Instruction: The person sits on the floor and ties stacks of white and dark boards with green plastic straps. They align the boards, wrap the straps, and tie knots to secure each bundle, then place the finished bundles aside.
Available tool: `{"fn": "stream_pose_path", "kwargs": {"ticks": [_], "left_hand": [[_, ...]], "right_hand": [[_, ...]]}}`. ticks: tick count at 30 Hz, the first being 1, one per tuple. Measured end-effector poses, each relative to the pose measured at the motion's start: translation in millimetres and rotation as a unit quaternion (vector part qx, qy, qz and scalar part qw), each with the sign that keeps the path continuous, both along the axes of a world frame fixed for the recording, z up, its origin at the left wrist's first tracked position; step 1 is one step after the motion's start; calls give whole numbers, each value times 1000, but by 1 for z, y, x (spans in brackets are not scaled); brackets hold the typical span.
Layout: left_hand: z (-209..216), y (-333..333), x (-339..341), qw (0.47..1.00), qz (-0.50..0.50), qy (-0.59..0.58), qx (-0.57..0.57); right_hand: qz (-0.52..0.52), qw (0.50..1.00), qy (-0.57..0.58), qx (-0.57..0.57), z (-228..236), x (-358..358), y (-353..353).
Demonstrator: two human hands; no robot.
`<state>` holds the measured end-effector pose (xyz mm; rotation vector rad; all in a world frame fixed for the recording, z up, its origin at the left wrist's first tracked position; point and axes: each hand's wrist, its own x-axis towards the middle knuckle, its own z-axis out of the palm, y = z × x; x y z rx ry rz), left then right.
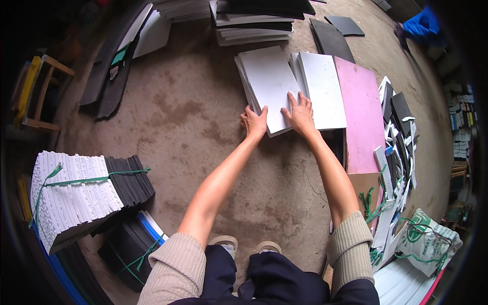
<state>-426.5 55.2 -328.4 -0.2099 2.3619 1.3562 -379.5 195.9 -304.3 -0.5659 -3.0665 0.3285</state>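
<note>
A small stack of white rectangular boards [269,84] lies slightly askew in front of me, its sheets fanned a little along the left side. My left hand [254,123] is at the near left corner, with the thumb along the edge and the fingers curled at the side. On the top board's near right part rests my right hand [301,116], fingers spread and pressing nothing between them. Right beside it, more white boards [325,91] lie partly over a pink panel [361,109].
A tall pile of black and white sheets [254,23] stands at the far side. Tied white and black bundles [84,188] sit at left. Offcut strips [399,137] and a white sack [427,241] are at right. Someone in blue [423,28] is at the far right.
</note>
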Motion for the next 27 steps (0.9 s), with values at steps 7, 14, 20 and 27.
{"fn": "stream_pose_path", "kwargs": {"ticks": [7,14,20,27], "left_hand": [[31,18,-14,997,45,-57,19],[16,-32,-32,981,20,-51,183],[49,-70,-6,986,12,-46,162],[107,-103,-21,993,9,-36,115]], "right_hand": [[-26,997,33,-68,4,3,12],[-110,979,166,-36,29,31,57],[-278,956,-13,-88,20,76,111],[-242,962,-38,-117,17,70,103]]}}
